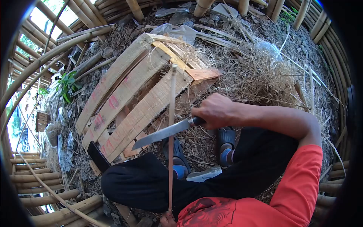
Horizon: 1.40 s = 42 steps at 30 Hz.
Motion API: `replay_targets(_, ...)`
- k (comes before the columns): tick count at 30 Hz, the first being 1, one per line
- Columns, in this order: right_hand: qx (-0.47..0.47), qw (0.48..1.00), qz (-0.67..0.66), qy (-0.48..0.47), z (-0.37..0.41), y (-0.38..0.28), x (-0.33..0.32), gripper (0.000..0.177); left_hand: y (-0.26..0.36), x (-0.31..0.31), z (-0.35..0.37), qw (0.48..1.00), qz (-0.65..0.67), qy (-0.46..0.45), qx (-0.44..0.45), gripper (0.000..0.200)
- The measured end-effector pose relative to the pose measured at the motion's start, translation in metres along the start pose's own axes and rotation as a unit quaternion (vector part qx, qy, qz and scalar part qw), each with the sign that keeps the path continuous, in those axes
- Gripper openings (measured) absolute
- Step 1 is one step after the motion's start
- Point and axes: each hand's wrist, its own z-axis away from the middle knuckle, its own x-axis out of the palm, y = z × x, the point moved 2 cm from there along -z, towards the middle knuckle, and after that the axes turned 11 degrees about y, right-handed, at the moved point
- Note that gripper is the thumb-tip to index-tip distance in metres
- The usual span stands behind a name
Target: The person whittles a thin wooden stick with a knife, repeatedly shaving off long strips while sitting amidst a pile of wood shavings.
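Note:
My right hand (215,111) is closed around the dark handle of a large knife (162,133). Its broad blade points left and crosses over a long thin strip of bamboo or wood (171,102) in this view. At the bottom edge, my left hand (167,219) grips the lower end of that strip, partly cut off by the frame. The strip stands lengthwise in front of me, its far end over a slatted wooden crate (140,85) with reddish marks on its boards.
Dry straw (261,83) and shavings cover the ground. A dark flat object (98,157) leans at the crate's near corner, and a stone block (204,174) lies between my feet. Bamboo pole walls (336,68) surround the spot. A green plant (68,85) grows at the left.

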Motion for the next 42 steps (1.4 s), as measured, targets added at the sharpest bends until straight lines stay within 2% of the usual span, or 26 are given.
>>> replay_targets(2,-0.023,0.999,-0.015,-0.019,-0.001,-0.014,0.007,0.021,-0.003,0.0,0.002,1.0,0.004,-0.006,-0.005,0.051)
replay_targets(5,-0.031,0.994,0.017,-0.107,-0.001,-0.033,0.005,0.017,-0.01,-0.001,0.005,1.0,0.005,-0.014,-0.006,0.05)
replay_targets(6,-0.006,0.992,0.017,-0.125,-0.001,-0.033,0.0,0.016,-0.011,-0.002,0.005,1.0,0.005,-0.018,-0.006,0.05)
replay_targets(9,0.083,0.995,0.04,-0.042,0.002,0.01,0.005,0.016,-0.013,-0.004,0.005,1.0,0.008,-0.029,-0.003,0.049)
replay_targets(11,0.187,0.981,0.047,0.025,0.01,0.049,-0.004,0.012,-0.015,-0.004,0.003,0.999,0.01,-0.038,0.0,0.048)
replay_targets(13,0.217,0.967,0.04,0.128,0.02,0.075,-0.012,0.011,-0.017,-0.005,0.001,0.999,0.008,-0.045,0.006,0.048)
replay_targets(14,0.225,0.966,0.044,0.116,0.026,0.075,-0.012,0.01,-0.017,-0.004,-0.001,0.999,0.009,-0.048,0.008,0.048)
replay_targets(18,0.095,0.987,0.112,-0.059,0.028,0.035,-0.01,0.014,-0.018,-0.002,-0.005,0.998,0.009,-0.057,0.014,0.047)
replay_targets(21,0.319,0.941,0.023,0.112,0.038,0.114,-0.01,0.013,-0.019,-0.007,-0.006,0.998,0.0,-0.065,0.023,0.046)
replay_targets(24,0.394,0.914,0.025,0.094,0.064,0.128,-0.014,0.012,-0.02,-0.004,-0.007,0.998,0.001,-0.065,0.026,0.045)
replay_targets(27,0.268,0.95,0.045,0.153,0.063,0.104,-0.012,0.015,-0.021,-0.004,-0.005,0.997,-0.013,-0.069,0.035,0.045)
replay_targets(31,0.408,0.87,-0.17,0.218,0.06,0.125,-0.005,0.025,-0.014,-0.02,-0.002,0.99,-0.083,-0.053,0.106,0.044)
replay_targets(32,0.394,0.869,-0.172,0.243,0.064,0.127,-0.005,0.03,-0.01,-0.025,0.001,0.989,-0.087,-0.043,0.115,0.044)
replay_targets(33,0.379,0.874,-0.166,0.254,0.065,0.128,-0.006,0.03,-0.003,-0.027,0.001,0.99,-0.086,-0.032,0.112,0.044)
replay_targets(36,0.318,0.887,-0.181,0.282,0.061,0.122,-0.01,0.032,0.018,-0.024,0.005,0.993,0.114,0.004,-0.029,0.047)
replay_targets(39,0.25,0.91,-0.187,0.272,0.037,0.099,-0.025,0.03,0.017,-0.026,0.014,0.99,0.139,0.024,-0.021,0.046)
replay_targets(40,0.239,0.929,-0.152,0.236,0.028,0.084,-0.034,0.025,0.015,-0.026,0.016,0.992,0.125,-0.001,-0.022,0.046)
replay_targets(42,0.115,0.962,-0.116,0.218,0.013,0.059,-0.033,0.021,0.007,-0.022,0.025,0.993,0.099,-0.051,-0.028,0.047)
